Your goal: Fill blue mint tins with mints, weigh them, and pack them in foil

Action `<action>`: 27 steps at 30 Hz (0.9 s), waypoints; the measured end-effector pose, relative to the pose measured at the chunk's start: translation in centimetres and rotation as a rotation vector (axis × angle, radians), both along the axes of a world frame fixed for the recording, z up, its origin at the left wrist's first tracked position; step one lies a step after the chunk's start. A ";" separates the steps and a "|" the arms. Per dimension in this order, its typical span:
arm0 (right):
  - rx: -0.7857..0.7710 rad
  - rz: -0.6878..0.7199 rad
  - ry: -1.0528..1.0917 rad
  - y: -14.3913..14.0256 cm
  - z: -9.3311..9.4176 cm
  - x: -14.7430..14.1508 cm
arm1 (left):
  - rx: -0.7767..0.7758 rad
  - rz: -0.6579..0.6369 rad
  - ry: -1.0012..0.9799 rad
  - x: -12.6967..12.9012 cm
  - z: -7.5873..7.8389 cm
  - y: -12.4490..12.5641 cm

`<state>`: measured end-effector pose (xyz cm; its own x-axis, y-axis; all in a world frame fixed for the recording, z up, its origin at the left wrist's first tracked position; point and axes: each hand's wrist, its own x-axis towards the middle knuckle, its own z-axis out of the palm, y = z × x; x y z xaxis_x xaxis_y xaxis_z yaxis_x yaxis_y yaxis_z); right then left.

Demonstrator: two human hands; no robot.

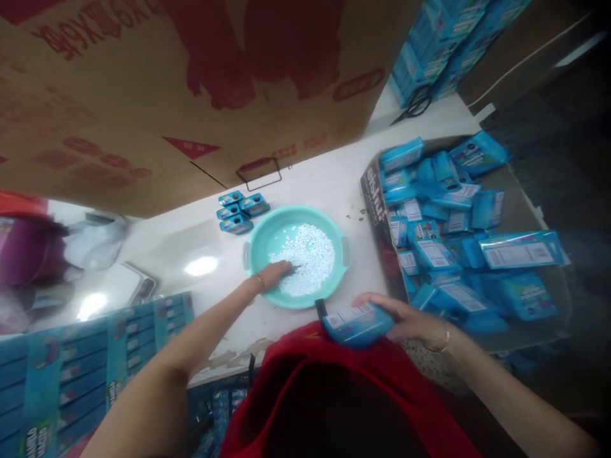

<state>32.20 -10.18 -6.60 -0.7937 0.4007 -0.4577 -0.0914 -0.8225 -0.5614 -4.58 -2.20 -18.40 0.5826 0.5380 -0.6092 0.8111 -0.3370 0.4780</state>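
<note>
A teal plastic basin (pixel 260 238) sits on the white table and holds a heap of small white pieces (pixel 308 257). My left hand (pixel 277 273) reaches into the basin, fingertips on the near edge of the heap; whether it grips any pieces is hidden. My right hand (pixel 410 318) is close to my body and holds a blue packet (pixel 356 323) with a white label, just in front of my red top.
A shallow cardboard tray (pixel 375 191) at the right is full of blue packets (pixel 458 254). Three small blue tins (pixel 241 210) lie behind the basin. A big cardboard box (pixel 143 95) looms at the back. Stacked blue cartons (pixel 71 375) stand at the left; scissors (pixel 413 105) lie far back.
</note>
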 end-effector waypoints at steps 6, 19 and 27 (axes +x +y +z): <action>0.189 -0.220 -0.107 -0.5 -1.1 0.4 | -0.015 0.241 -0.229 4.6 -1.9 -3.7; 0.167 -0.218 -0.099 -1.9 -1.5 -0.9 | 0.162 0.508 -0.237 3.9 -2.0 -0.3; -0.082 -0.528 -0.281 -1.8 -3.6 1.9 | 0.340 0.362 -0.020 6.3 -3.9 1.5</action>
<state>34.15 -12.00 -10.16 -0.3408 0.6620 -0.6676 -0.3566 -0.7480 -0.5597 1.70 -0.69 -22.27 0.3313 0.8743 -0.3548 0.8966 -0.1747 0.4069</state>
